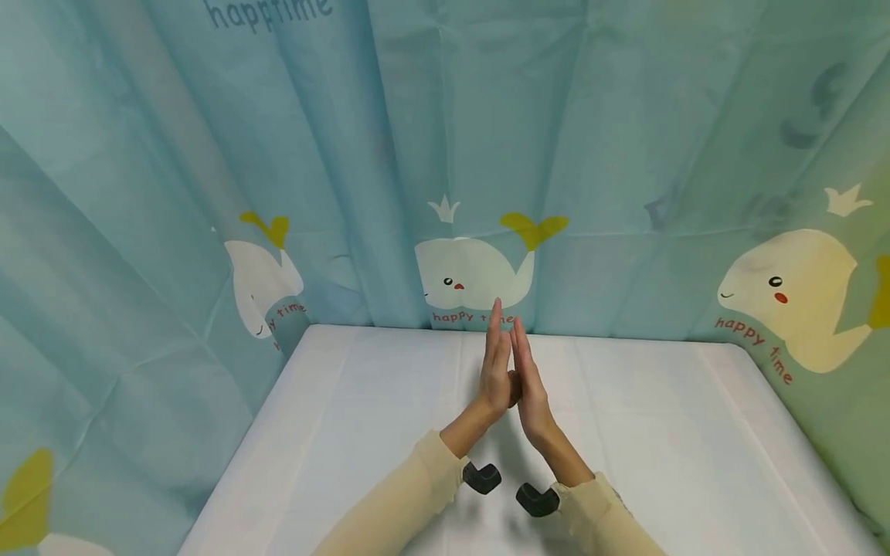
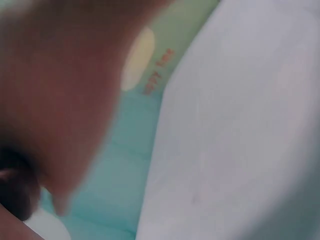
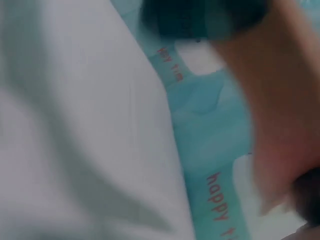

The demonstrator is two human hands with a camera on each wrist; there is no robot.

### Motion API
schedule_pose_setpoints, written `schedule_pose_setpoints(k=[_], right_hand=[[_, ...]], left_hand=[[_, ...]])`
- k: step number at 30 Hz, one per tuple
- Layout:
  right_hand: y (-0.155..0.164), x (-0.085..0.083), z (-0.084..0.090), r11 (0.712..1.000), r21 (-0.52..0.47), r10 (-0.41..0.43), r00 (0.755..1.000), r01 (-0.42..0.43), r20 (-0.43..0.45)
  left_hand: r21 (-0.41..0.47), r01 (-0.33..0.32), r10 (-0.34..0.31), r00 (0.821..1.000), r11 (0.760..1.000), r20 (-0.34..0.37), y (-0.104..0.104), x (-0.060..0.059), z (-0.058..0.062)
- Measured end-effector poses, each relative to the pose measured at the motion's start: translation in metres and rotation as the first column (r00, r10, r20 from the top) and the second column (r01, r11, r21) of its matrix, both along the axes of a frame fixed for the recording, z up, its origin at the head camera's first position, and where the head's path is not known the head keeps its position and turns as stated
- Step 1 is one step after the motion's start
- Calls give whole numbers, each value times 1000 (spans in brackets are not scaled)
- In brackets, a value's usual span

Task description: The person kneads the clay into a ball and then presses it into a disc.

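Observation:
Over the table, the left hand (image 1: 495,380) and the right hand (image 1: 532,395) face each other palm to palm. Their straight fingers point up and away, tips close together. Between the lower palms sits a small, dark brown, rounded thing (image 1: 514,388), partly hidden by both hands; its kind is not clear. The left wrist view shows this dark thing (image 2: 17,187) blurred at the lower left edge. It also appears at the right edge of the right wrist view as a dark lump (image 3: 307,195). Blurred skin fills much of both wrist views.
A white table (image 1: 361,401) spreads under the hands. Blue-green curtains (image 1: 480,116) with printed whales hang behind it and along the sides. Black wrist cameras (image 1: 482,478) project inward near the cream sleeves (image 1: 410,494). Shadows fall on the tabletop below the arms.

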State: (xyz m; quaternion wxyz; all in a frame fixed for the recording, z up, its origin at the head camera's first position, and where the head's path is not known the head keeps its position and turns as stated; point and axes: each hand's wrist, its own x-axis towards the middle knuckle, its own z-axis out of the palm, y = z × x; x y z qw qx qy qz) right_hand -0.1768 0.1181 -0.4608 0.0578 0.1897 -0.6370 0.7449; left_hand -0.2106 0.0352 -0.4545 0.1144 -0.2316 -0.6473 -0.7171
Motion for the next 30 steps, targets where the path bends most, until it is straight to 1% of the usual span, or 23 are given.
schedule_pose_setpoints(k=[2,4,6,10,12,15,19,21,23,25,27,30], right_hand=[[-1,3,4,1000,11,8,1000,-8,-22],[-1,4,9,1000,31,-1,1000,2,-25],[1,5,13,998,60,-20,1000,20,-16],[6,1,15,995,76,-63,998,63,4],[9,-2,13,994,81,-76,997,75,14],[12,-6,9,992,87,-90,996,88,22],[14,-10,3,995,68,-79,996,76,40],[13,-10,1,996,59,-68,997,66,45],[11,-10,-1,997,53,-51,998,48,46],[7,-8,-3,998,50,-30,999,28,45],[4,-6,-3,999,32,-1,1000,0,23],[2,-4,-1,999,-9,35,999,-35,1]], left_hand=[[-13,-14,15,999,1000,29,-2,-3,-2],[1,5,-5,998,1000,66,-2,-3,-3],[1,32,-32,997,999,74,-1,-2,-3],[-14,101,-100,993,995,63,3,6,-2],[-30,116,-114,992,993,62,5,11,-3],[-11,127,-126,988,992,87,7,17,-2],[43,121,-125,987,992,103,9,21,3],[63,108,-113,990,992,85,9,21,6],[73,83,-88,995,994,57,7,18,8],[64,53,-55,998,997,27,4,13,10],[40,33,-33,999,999,1,1,7,10],[-11,20,-20,1000,1000,-5,-1,0,7]])
